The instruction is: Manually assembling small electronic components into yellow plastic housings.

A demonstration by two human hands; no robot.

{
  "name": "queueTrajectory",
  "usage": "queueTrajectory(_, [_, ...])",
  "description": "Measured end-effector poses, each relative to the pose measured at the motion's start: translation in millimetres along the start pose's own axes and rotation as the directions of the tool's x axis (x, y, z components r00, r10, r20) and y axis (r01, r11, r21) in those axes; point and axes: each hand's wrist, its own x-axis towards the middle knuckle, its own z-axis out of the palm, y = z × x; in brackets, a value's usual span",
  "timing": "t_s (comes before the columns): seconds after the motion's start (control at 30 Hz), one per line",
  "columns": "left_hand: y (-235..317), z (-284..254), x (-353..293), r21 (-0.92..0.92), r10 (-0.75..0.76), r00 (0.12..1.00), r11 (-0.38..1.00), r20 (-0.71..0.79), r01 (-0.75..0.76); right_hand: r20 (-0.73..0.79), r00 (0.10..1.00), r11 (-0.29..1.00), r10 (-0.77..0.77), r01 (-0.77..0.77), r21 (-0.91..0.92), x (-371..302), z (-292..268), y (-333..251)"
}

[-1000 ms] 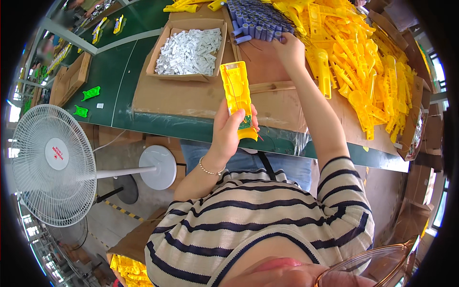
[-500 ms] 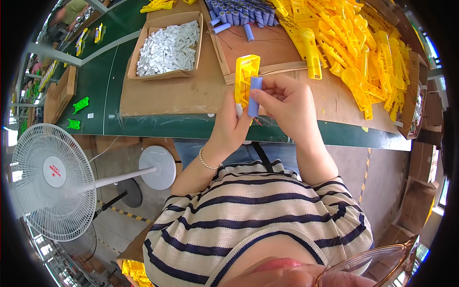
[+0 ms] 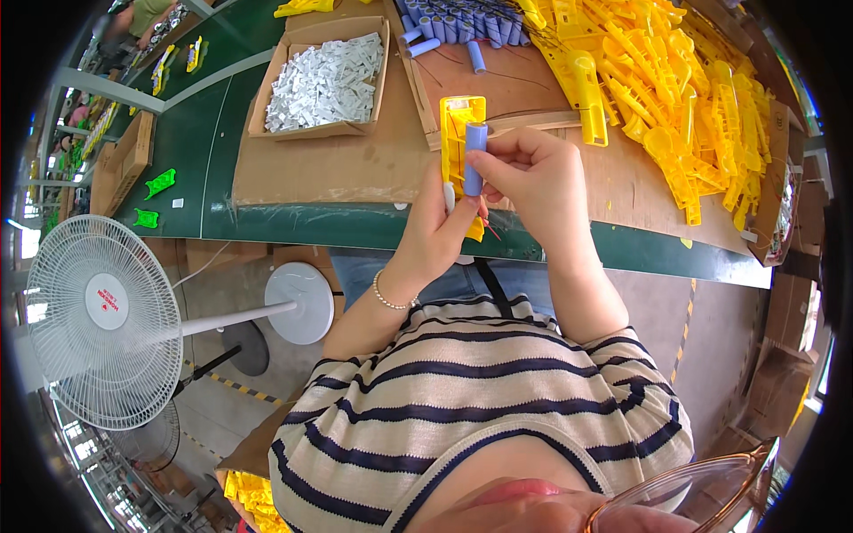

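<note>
My left hand (image 3: 435, 226) is closed round a long yellow plastic housing (image 3: 451, 133), held upright with its hollow side showing. A small white piece (image 3: 449, 197) sits by the left thumb, against the housing. Between the thumb and fingers of my right hand (image 3: 538, 182) is a purple cylindrical battery cell (image 3: 474, 160), held along the housing's right edge. Whether the cell touches the housing I cannot tell. A thin red wire (image 3: 494, 231) pokes out below the left thumb.
A cardboard box of white plastic pieces (image 3: 293, 126) stands at the left. Behind my hands a wooden tray (image 3: 498, 89) holds many purple cells (image 3: 462, 27). Yellow housings (image 3: 675, 115) are heaped at the right. Two green parts (image 3: 160, 183) lie far left, near a fan (image 3: 107, 320).
The battery cell and my right hand have shifted slightly up relative to the housing. More of the housing's lower end shows below my left hand. The whole view has moved slightly.
</note>
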Motion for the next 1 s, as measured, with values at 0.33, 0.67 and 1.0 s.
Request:
queueTrajectory(0.33, [9.1,-3.9,-1.9,0.033,-0.035,0.997,0.999,0.062,0.033,0.065,0.998,0.998,0.015,-0.01,-0.068,14.9,0.2,14.4])
queueTrajectory(0.67, [11.8,-7.6,-5.9,-0.39,-0.151,0.986,0.905,0.076,0.169,0.312,0.941,0.961,0.129,-0.196,0.194,19.0,8.0,14.2])
queueTrajectory(1.0, [2.2,-58.0,-47.2,-0.34,-0.204,0.952,0.933,-0.228,0.118,0.678,0.731,0.982,-0.072,0.171,-0.08,81.7,23.3,20.1])
